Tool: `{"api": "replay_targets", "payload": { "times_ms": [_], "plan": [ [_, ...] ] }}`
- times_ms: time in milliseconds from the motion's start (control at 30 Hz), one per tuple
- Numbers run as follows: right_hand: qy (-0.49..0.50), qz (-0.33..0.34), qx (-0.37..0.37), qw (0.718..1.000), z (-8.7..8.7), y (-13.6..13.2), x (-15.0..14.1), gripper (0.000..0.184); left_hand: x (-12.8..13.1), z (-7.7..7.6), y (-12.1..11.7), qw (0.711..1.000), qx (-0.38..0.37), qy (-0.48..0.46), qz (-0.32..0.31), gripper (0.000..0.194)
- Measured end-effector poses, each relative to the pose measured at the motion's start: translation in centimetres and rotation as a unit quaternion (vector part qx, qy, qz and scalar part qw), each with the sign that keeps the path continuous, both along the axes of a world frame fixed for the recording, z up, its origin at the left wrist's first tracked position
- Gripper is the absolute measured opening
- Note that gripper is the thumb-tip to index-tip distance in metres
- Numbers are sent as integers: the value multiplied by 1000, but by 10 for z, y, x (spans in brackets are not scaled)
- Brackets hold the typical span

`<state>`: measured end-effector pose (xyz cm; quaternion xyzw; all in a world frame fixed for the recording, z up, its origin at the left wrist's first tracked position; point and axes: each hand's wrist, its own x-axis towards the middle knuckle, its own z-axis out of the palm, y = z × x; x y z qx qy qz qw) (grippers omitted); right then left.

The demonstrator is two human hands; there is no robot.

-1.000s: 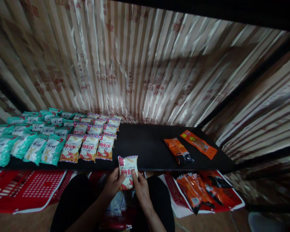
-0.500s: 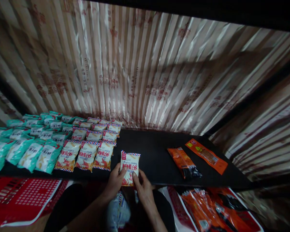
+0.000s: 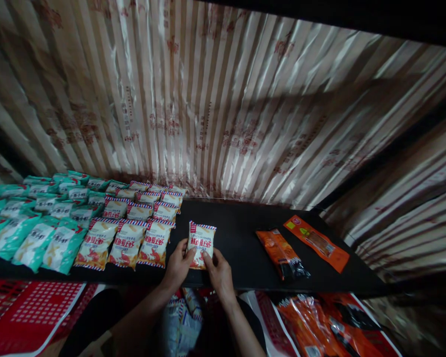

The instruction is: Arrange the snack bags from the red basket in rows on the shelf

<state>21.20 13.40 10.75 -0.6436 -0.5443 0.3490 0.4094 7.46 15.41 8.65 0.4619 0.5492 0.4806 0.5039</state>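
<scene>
black surface [image 3: 230,218], held packet [image 3: 201,243] now brought in past its front edge.
smooth, dark plane; at nine o'clock from the packet, rows of plump teal pouches [image 3: 52,243], then white pouches [image 3: 122,243] with striped, crimped ends; left hand [image 3: 178,265] and right hand [image 3: 220,275], fingers clamped on the packet's lower sides; at three o'clock, glossy orange-and-black bag [image 3: 280,254]; packet pillow-shaped, upright in view, printed face showing.
</scene>
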Motion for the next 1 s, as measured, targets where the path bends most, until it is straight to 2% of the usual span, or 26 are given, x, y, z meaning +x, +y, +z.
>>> {"api": "replay_targets", "payload": {
  "times_ms": [200, 400, 600, 767, 1000],
  "plan": [
    [-30, -8, 17, 999, 0, 20, 4, 40, 5, 4, 8, 998, 28, 63, 3, 40],
    [-7, -5, 43, 999, 1, 35, 4, 43, 8, 3, 31, 994, 31, 106, 17, 42],
    [-14, -29, 49, 998, -7, 56, 3, 54, 14, 16, 52, 980, -10, 196, 26, 41],
    [-27, -20, 57, 998, -5, 76, 0, 53, 19, 25, 65, 966, -17, 258, 30, 42],
    [-65, -36, 54, 996, -6, 100, -4, 49, 24, 17, 79, 947, 16, 317, 42, 46]
  ]
}}
